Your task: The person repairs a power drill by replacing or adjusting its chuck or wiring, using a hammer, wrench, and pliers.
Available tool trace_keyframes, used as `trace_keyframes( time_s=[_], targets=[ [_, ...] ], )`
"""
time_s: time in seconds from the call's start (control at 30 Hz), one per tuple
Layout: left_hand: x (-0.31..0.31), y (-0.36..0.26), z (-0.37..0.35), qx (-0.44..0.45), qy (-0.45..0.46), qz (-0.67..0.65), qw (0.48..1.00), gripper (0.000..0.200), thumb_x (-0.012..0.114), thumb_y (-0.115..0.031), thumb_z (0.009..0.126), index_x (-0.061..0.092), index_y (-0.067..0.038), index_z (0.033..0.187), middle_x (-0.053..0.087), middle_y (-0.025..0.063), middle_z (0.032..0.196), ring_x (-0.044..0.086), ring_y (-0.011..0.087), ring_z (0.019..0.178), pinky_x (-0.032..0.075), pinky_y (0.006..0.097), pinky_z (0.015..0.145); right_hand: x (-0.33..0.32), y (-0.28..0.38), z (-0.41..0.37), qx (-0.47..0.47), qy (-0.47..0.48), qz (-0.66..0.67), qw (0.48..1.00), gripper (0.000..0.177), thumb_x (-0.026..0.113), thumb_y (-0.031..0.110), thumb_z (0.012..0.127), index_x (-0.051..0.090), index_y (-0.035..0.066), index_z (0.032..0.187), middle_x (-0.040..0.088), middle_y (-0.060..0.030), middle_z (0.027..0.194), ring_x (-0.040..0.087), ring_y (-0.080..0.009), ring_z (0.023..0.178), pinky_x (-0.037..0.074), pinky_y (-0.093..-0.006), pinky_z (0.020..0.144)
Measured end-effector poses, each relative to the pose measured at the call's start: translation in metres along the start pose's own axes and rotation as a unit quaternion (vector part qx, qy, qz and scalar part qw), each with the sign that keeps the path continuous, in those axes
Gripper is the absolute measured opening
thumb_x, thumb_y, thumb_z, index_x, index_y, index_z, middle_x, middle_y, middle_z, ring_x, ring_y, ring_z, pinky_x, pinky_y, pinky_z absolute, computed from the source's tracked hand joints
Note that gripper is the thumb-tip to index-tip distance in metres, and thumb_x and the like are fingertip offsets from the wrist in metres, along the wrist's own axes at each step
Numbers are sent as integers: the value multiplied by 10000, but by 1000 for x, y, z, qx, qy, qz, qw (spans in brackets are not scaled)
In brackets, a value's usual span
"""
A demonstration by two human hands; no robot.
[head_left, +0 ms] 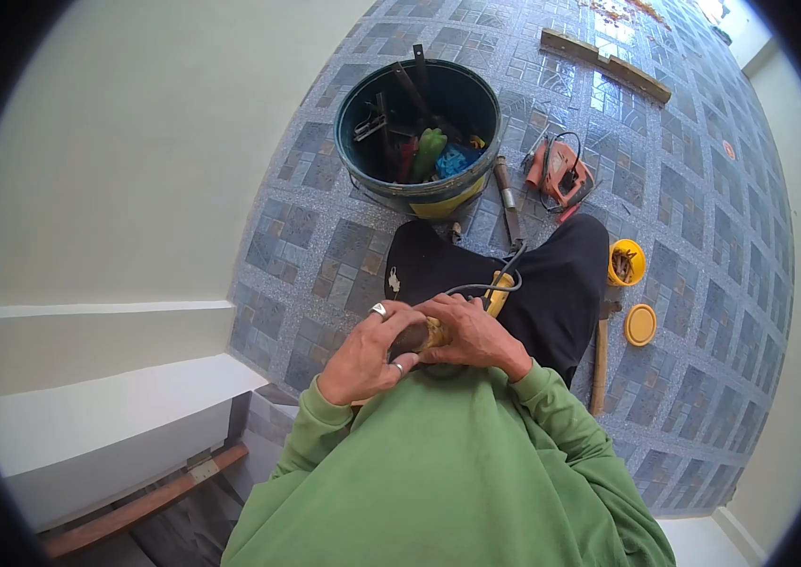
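Note:
In front of my green-sleeved body I hold a yellow corded angle grinder (502, 291) across my lap. My left hand (364, 353), with rings on its fingers, curls round the dark round disc (407, 343) at the grinder's head. My right hand (478, 333) closes over the grinder next to the yellowish head, and its fingers meet the left hand's near the disc. Much of the tool is hidden under my hands. Its dark cord loops up over my knee.
Ahead stands a dark bucket (419, 192) full of tools. Beside it lie a long-handled chisel-like tool (507, 197) and a red power tool (561, 175). At right are a yellow tub (639, 262), its lid (639, 325) and a hammer (600, 369). Wood pieces (605, 64) lie farther off.

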State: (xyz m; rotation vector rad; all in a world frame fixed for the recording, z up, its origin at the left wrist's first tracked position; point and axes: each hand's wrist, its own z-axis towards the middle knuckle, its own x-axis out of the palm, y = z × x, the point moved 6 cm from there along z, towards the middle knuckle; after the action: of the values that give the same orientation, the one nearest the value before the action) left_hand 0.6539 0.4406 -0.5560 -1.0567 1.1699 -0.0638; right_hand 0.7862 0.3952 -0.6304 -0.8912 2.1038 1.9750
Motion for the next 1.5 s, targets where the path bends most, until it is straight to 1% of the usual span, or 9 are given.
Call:
trace_keyframes(
  time_s=[0.33,0.37,0.43,0.57,0.77,1.0,1.2,1.27,1.5],
  targets=[
    [7,11,-2,-229,-7,64,971,414,751,-228,804,628,-41,1152,644,209,831,653,382,925,518,433,783,-3,2,-4,-3,-7,5,1000,616,814,342,707,600,172,1260,596,-55,1188,525,-314,1154,370,-480,927],
    [6,12,-2,-229,-9,63,971,414,751,-228,804,628,-41,1152,644,209,831,653,382,925,518,433,783,-1,1,-4,-4,-7,4,1000,616,814,342,707,600,172,1260,596,-55,1188,525,-314,1154,370,-480,927],
    [-5,-13,3,26,-75,1,997,400,748,-290,822,647,-18,1097,666,211,826,669,378,858,520,413,750,0,-2,-4,3,-6,-9,1000,615,814,342,712,599,165,1261,596,-54,1191,528,-315,1146,372,-482,929],
    [2,-2,-2,23,-24,-29,999,409,744,-322,825,647,-20,1084,665,218,798,670,380,817,528,408,732,1,1,-7,6,0,-1,1000,616,809,335,723,590,152,1269,593,-53,1207,525,-313,1151,368,-486,935],
    [13,4,-1,-242,9,79,967,502,775,-369,795,633,-4,1109,687,221,960,674,379,911,525,442,767,-6,7,-13,-27,-19,-14,999,607,815,344,726,594,149,1257,597,-53,1183,527,-304,1151,374,-484,924],
    [11,10,1,15,-2,-101,995,562,782,-345,777,584,-42,1207,637,209,1039,651,402,950,529,459,810,-7,-3,-10,23,-11,56,998,629,826,322,718,586,129,1266,587,-58,1157,530,-298,1140,368,-505,930],
    [13,41,3,-221,-1,20,975,537,768,-529,755,613,-35,895,668,181,814,677,376,800,534,463,703,-5,-1,4,39,14,31,999,624,824,313,722,583,133,1269,589,-55,1196,520,-298,1156,369,-506,930],
    [5,48,5,-220,6,18,975,623,750,-633,718,604,-40,843,666,175,760,681,371,751,532,478,677,-1,-1,11,56,37,10,998,618,817,320,731,582,144,1275,587,-60,1212,521,-300,1158,365,-501,934],
    [8,83,15,-47,-4,-207,977,629,895,-298,667,610,-5,1144,655,149,1013,652,345,931,530,398,834,15,-7,35,88,61,-47,993,609,789,386,751,584,124,1260,580,-69,1224,525,-305,1150,376,-476,896]
  ],
)
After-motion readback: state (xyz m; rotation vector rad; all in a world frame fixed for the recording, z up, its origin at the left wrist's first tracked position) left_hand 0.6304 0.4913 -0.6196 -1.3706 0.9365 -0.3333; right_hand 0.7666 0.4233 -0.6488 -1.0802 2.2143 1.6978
